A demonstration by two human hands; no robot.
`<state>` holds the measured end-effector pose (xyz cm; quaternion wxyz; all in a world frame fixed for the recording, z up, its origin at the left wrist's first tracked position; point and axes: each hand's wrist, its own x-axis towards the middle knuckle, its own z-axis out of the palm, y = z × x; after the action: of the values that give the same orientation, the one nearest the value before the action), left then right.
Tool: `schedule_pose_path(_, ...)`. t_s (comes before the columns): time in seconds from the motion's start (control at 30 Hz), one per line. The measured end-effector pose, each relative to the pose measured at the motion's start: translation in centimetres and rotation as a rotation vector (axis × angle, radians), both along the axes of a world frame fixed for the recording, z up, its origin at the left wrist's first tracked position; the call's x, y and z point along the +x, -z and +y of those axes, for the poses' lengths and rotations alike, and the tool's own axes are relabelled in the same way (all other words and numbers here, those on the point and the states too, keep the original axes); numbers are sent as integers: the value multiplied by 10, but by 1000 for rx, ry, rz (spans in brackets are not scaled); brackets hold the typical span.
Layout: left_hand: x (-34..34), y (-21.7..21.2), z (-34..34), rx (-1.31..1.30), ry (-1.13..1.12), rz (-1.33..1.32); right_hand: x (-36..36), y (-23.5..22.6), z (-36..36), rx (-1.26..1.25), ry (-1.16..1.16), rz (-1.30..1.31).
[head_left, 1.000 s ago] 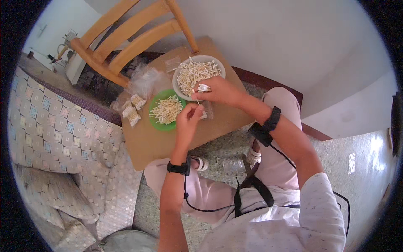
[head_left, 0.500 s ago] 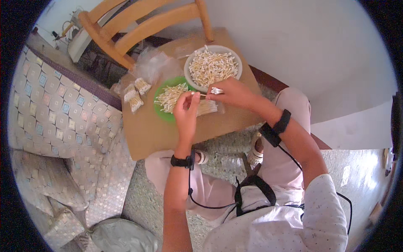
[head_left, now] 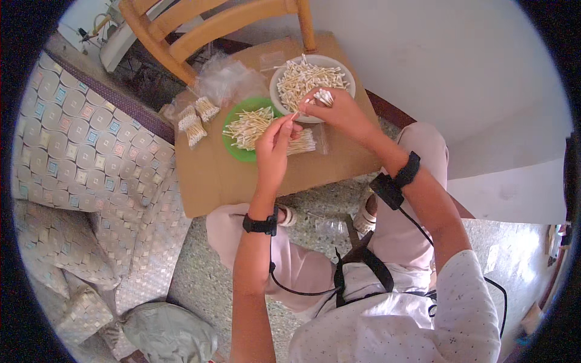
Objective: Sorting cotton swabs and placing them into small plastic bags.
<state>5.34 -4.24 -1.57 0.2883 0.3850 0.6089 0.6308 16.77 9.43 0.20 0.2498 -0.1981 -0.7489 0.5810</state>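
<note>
My right hand (head_left: 339, 112) is closed around a small bunch of cotton swabs (head_left: 324, 97), their white tips poking out past the fingers. Close against it, my left hand (head_left: 275, 145) pinches what looks like a single cotton swab (head_left: 295, 115) by the fingertips. Both hands are over the front of a white bowl (head_left: 349, 77) heaped with loose cotton swabs (head_left: 305, 81). Left of them is a green bowl (head_left: 233, 152) holding more swabs (head_left: 249, 127). A packed bundle of swabs (head_left: 302, 144) lies behind my left fingers, partly covered.
Several small bags of cotton swabs (head_left: 195, 131) lie at the left of the cardboard-covered chair seat (head_left: 212, 187). Crumpled clear plastic bags (head_left: 230, 78) sit behind the green bowl. A wooden chair back (head_left: 224, 30) rises at the far side; a patterned sofa (head_left: 109, 145) is on the left.
Both hands have moved slightly up and away from me, the right one turning so more of its swab bunch shows. The view has shifted a little.
</note>
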Motion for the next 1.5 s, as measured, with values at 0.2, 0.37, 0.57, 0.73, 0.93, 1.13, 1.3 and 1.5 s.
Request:
schedule_pose_path(0.2, -4, 15, 0, 9, -25, 65, -6, 10, -8, -237, -263, 127)
schedule_pose_path(0.37, -4, 12, -1, -9, 4, 214, -2, 3, -14, -54, -232, 10)
schedule_pose_path(0.57, 0, 13, 1, -41, 20, 122, -6, 20, -16, -20, -235, 70)
schedule_pose_path(0.73, -3, 6, -5, -31, 21, 232, -5, 7, -19, -279, -122, 57)
schedule_pose_path(0.93, 5, 9, -2, -138, 236, 1081, -9, 6, 6, -462, 78, 349)
schedule_pose_path(1.13, 6, 24, -3, -225, 188, 1070, -2, -4, 3, -735, 84, 296)
schedule_pose_path(1.3, 8, 23, -2, -251, 164, 1182, 1, -11, 2, -653, 86, 276)
schedule_pose_path(1.5, 5, 15, 1, -147, 192, 580, -2, -9, -3, -637, 41, 386)
